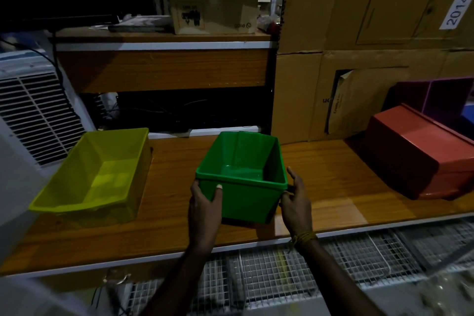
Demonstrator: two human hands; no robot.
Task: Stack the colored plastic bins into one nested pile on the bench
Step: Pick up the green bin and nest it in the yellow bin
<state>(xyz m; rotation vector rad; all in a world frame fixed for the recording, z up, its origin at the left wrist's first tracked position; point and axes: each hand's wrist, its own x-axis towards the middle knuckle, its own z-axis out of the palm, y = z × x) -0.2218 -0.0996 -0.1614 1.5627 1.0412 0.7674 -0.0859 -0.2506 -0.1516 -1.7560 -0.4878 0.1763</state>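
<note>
A green bin (243,161) sits mouth-up in the middle of the wooden bench (328,174). My left hand (205,208) grips its near left corner, thumb on the front wall. My right hand (296,200) holds its near right corner under the rim. A yellow bin (97,172) stands mouth-up on the bench to the left, apart from the green one. A red bin (415,151) lies upside down at the right end. Behind the red one a purple bin (446,100) rests on its side with its mouth facing me.
Large cardboard boxes (359,33) wall off the back right. A wooden shelf (164,69) with a small carton (213,5) stands behind the bench. A white louvred unit (33,113) is at the left. Wire mesh racks (307,269) lie below the bench's front edge.
</note>
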